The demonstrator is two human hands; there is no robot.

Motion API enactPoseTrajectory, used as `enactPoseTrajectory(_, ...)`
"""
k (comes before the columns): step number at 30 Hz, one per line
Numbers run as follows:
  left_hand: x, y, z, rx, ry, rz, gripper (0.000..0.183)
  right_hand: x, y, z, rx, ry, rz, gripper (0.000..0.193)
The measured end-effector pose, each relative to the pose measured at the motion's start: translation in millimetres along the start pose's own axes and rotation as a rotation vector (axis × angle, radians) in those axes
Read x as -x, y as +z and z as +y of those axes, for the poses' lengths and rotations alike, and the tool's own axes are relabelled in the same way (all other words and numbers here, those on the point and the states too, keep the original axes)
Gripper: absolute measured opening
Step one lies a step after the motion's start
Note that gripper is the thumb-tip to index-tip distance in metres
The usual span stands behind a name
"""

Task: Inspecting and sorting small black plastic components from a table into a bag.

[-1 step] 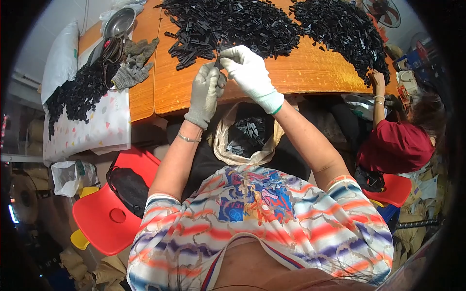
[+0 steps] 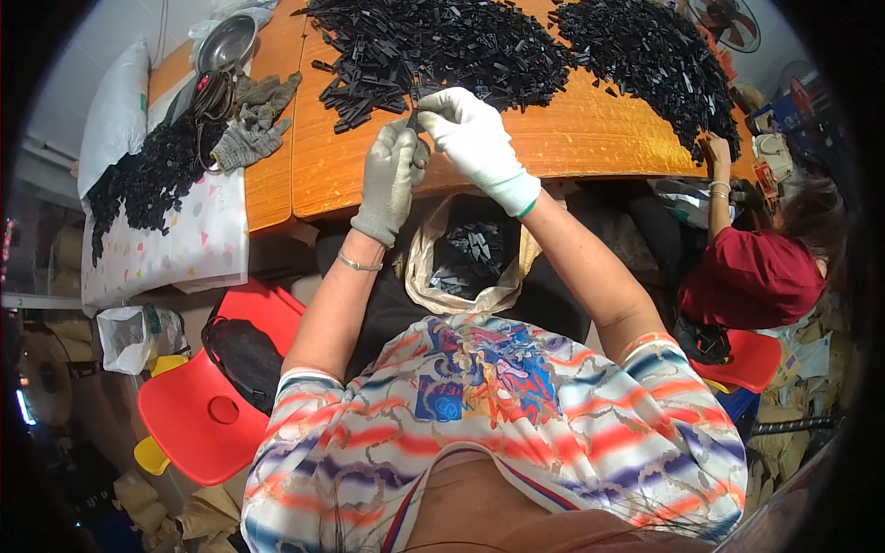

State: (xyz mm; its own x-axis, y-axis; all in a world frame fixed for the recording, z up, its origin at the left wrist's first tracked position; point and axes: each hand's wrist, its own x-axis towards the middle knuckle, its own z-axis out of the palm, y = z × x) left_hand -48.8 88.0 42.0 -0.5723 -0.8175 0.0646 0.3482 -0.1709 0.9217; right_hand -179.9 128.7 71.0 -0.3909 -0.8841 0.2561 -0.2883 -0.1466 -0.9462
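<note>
Both my hands wear pale work gloves and meet above the table's near edge. In my left hand [image 2: 389, 175], the fingers are closed round a small, slim black plastic piece [image 2: 414, 116] that points upward. Thumb and forefinger of my right hand [image 2: 472, 138] pinch at the same piece from the right. Its lower part is hidden by the gloves. Just beyond my hands spreads a big heap of black plastic pieces [image 2: 461, 51]. Below them, at my lap, an open pale bag [image 2: 419, 276] holds more dark pieces.
Another heap of black pieces [image 2: 645, 69] lies at the right, where a co-worker's hand [image 2: 717, 152] reaches in. Left are grey gloves [image 2: 253, 138], a metal bowl [image 2: 227, 44] and a white sack [image 2: 217, 230] under black pieces. A red chair [image 2: 198, 415] stands lower left.
</note>
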Motion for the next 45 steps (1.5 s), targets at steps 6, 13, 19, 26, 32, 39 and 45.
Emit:
enactPoseTrajectory(6, 3, 4, -1, -0.123, 0.010, 0.048, 0.020, -3, -10, -10, 0.630, -0.232, -0.094, 0.022)
enactPoseTrajectory(13, -4, 4, -17, -0.224, 0.084, 0.194, 0.018, -12, -6, 8, 0.913, -0.528, -0.185, 0.013)
enactPoseTrajectory(19, -5, 12, -25, -0.176, -0.163, 0.300, 0.025, 0, -8, 24, 0.852, -0.470, -0.232, 0.013)
enactPoseTrajectory(26, -18, 14, -31, -0.115, -0.161, 0.120, 0.025, 0, -17, 20, 0.798, -0.129, -0.125, 0.019)
enactPoseTrajectory(32, 3, 10, -25, 0.049, -0.256, 0.024, 0.018, 1, -43, 22, 0.313, 0.094, -0.229, 0.036)
enactPoseTrajectory(39, 22, 10, -37, 0.357, -0.464, -0.096, 0.017, 19, -58, 21, -0.352, 0.393, -0.452, 0.021)
enactPoseTrajectory(45, 42, 15, -51, 0.465, -0.539, -0.130, 0.024, 35, -51, 30, -0.196, 0.364, -0.472, 0.022)
